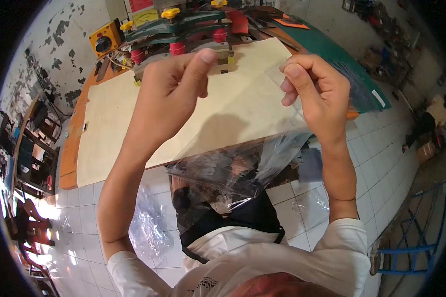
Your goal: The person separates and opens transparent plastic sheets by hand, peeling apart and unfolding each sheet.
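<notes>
A clear plastic sheet hangs over the table's front edge and down in front of my lap, its upper part lying across the pale board. My right hand pinches the sheet near its upper right corner, thumb against the fingers. Raised above the board, my left hand has its fingers curled inward and its thumb pressed along them. Whether anything thin is between those fingers is too small to tell. Just beyond my left hand stands a green clamp machine with yellow knobs and red cylinders.
A yellow box with a black dial is at the back left. A green mat covers the table's right side. Crumpled plastic lies on the tiled floor, with a blue metal frame at right. Another person is far right.
</notes>
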The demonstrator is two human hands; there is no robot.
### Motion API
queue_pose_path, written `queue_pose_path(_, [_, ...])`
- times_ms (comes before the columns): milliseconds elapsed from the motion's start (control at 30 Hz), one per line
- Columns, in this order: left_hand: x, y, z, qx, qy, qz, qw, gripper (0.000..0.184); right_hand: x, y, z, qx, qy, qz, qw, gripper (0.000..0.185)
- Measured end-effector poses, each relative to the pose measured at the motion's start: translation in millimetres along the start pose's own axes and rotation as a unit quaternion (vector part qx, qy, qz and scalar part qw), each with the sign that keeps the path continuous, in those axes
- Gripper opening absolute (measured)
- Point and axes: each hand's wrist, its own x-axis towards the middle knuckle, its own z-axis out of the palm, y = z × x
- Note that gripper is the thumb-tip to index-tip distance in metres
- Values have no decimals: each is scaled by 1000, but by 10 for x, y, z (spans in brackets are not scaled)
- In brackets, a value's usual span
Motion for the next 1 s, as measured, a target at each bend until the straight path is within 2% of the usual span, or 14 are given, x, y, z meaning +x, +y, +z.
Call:
queue_pose_path(67, [6,-13,-20,31,-20,-12,999,32,35,-16,21,33,-28,-13,999,17])
queue_pose_path(133, [33,15,-14,51,-37,109,992,25,76,-23,46,46,-44,-12,998,18])
queue_pose_path(167, [44,23,-10,53,-34,108,992,25,93,-26,63,58,-57,-12,997,18])
queue_pose_path(233, [57,32,-3,15,-15,186,982,20,110,-31,107,81,-79,-11,993,17])
queue_pose_path(267, [45,32,-10,16,-13,184,983,20,109,-37,126,103,-100,-8,990,17])
queue_pose_path(367, [2,48,-29,-56,-56,146,986,27,92,-71,171,68,-85,0,994,16])
queue_pose_path(433, [-89,96,-22,-157,-92,42,982,29,66,-77,221,73,-83,8,994,15])
queue_pose_path(467, [-141,109,0,-103,-86,25,991,28,50,-82,251,76,-78,16,994,14])
queue_pose_path(500, [-175,121,23,-103,-85,23,991,28,28,-94,286,77,-80,18,994,14])
queue_pose_path(567, [-229,152,73,-109,-116,-61,985,26,-17,-134,348,46,-79,39,995,12])
queue_pose_path(700, [-328,143,132,-188,-92,-106,972,27,-57,-184,388,18,-69,28,997,11])
queue_pose_path(800, [-346,133,115,-203,-103,-114,967,27,-59,-195,394,8,-73,8,997,12])
queue_pose_path(1000, [-345,88,108,-206,-102,-104,968,26,-37,-231,432,39,-83,32,995,14])
